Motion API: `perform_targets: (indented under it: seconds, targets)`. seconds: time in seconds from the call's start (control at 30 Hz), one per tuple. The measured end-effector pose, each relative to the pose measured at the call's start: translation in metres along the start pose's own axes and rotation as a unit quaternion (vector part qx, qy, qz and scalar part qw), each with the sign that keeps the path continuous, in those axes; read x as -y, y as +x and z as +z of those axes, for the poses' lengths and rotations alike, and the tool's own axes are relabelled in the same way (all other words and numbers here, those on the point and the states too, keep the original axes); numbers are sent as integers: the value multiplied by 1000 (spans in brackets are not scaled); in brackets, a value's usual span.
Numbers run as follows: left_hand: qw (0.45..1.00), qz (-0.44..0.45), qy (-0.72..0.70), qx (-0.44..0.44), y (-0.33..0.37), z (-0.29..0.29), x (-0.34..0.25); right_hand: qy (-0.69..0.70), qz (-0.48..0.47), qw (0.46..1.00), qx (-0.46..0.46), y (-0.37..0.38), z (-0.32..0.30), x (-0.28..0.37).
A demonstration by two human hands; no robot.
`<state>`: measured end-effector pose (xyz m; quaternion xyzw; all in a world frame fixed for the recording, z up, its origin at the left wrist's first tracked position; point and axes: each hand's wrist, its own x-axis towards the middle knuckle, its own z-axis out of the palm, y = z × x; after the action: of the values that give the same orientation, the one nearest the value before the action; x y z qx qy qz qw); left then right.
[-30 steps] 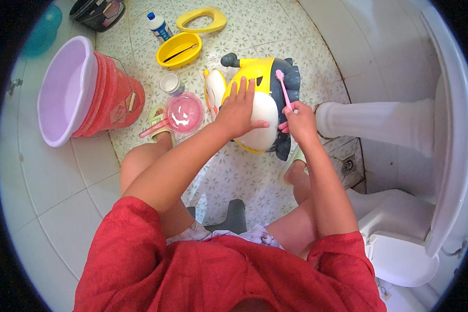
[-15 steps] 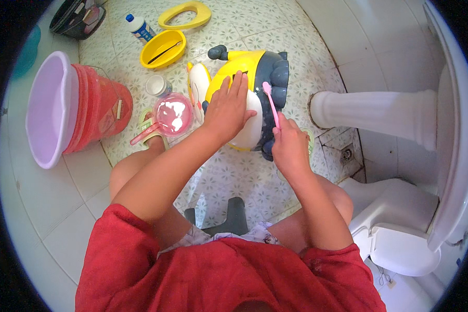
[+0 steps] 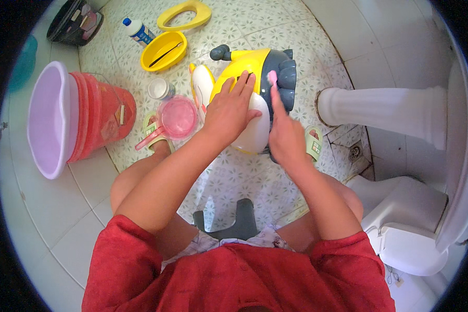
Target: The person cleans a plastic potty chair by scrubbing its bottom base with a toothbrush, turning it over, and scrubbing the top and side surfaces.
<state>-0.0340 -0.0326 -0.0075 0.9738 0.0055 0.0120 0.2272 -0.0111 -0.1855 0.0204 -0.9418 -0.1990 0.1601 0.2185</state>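
A cartoon-animal child's potty (image 3: 250,63), yellow, white and dark grey, lies tipped over on the floor in front of me. My left hand (image 3: 230,112) rests flat on its yellow and white body, fingers stretched out. My right hand (image 3: 288,136) is closed round a pink toothbrush (image 3: 272,78), index finger laid along the handle. The brush head is against the dark grey part near the rounded feet; whether the bristles press on it I cannot make out. My right hand covers most of the handle.
To the left stand red buckets (image 3: 101,114) with a lilac basin (image 3: 49,122). Nearer are a pink dipper (image 3: 178,118), a white tub (image 3: 160,89), a yellow bowl (image 3: 156,49) holding a dark thin brush, a white-and-blue bottle (image 3: 139,32) and a yellow ring seat (image 3: 184,26). A white pedestal (image 3: 379,110) rises right.
The toothbrush has shifted slightly up along the dark grey part, and my right index finger now stretches along it. My left hand stays on the potty. The whole view has shifted a little.
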Motion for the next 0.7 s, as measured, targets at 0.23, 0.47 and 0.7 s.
perform_targets:
  seconds: [0.23, 0.47, 0.7]
  targets:
    - [1000, -8, -6, -5, -1, 1, 2, 17, -7, 1000, 10, -9, 0, 8]
    - [1000, -13, -19, 8, -3, -2, 2, -33, 19, 998, 54, -24, 16, 11]
    - [1000, 5, 0, -14, 0, 2, -1, -46, -13, 999, -6, 7, 4, 1]
